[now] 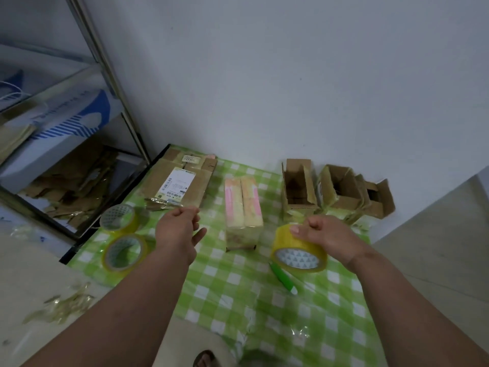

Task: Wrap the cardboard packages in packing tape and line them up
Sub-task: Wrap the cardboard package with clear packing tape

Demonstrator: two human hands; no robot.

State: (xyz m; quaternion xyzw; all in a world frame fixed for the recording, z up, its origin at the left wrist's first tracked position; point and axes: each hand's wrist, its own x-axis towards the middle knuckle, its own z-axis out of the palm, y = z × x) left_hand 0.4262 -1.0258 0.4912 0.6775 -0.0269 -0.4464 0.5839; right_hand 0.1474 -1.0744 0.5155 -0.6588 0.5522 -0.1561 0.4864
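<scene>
A: At the frame's center, why leave the taped package (pixel 243 210) on the checked cloth (pixel 238 295)?

B: My right hand (pixel 326 235) grips the tape roll (pixel 297 250), ready; my left hand (pixel 180 223), loosely curled, holds nothing.

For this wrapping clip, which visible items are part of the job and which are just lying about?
Part of the job:
right hand gripping a tape roll
left hand, holding nothing
taped package on the checked cloth
flattened cardboard
open boxes
two spare tape rolls

Lying about:
green cutter
tape scraps
shelf unit
</scene>
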